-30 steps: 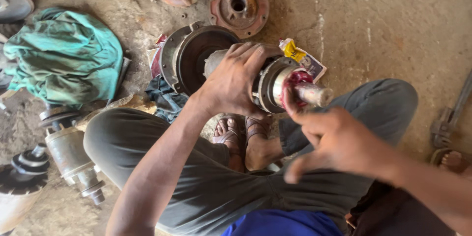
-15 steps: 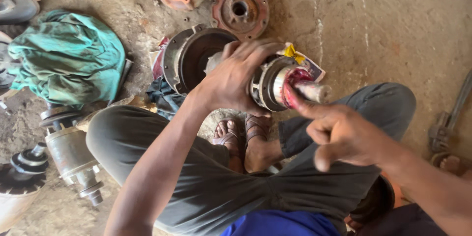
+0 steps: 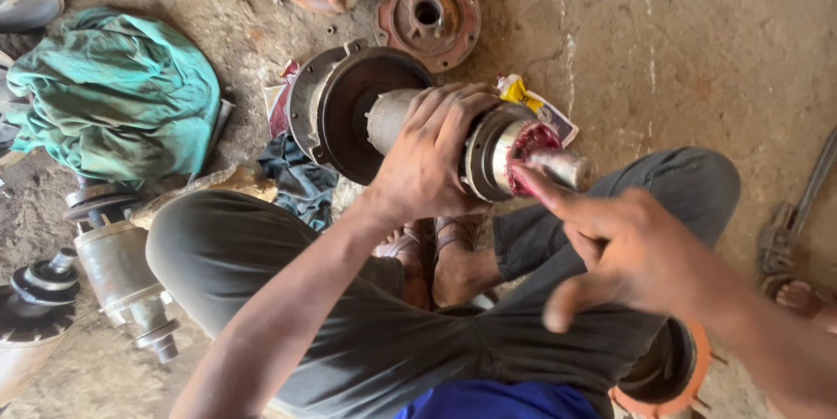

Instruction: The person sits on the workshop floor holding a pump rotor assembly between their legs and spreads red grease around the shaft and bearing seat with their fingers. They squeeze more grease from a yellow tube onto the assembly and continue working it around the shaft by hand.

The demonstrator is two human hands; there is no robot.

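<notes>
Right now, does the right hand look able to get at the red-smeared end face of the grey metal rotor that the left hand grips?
Probably yes. The right hand already has a fingertip at the red-smeared end face beside the shaft stub; the left hand grips further back on the grey metal rotor, leaving that end uncovered.

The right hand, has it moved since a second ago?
Yes. The right hand has slid down-frame, away from the red grease end of the rotor; only its forefinger reaches there now. The left hand grips the rotor body.
</notes>
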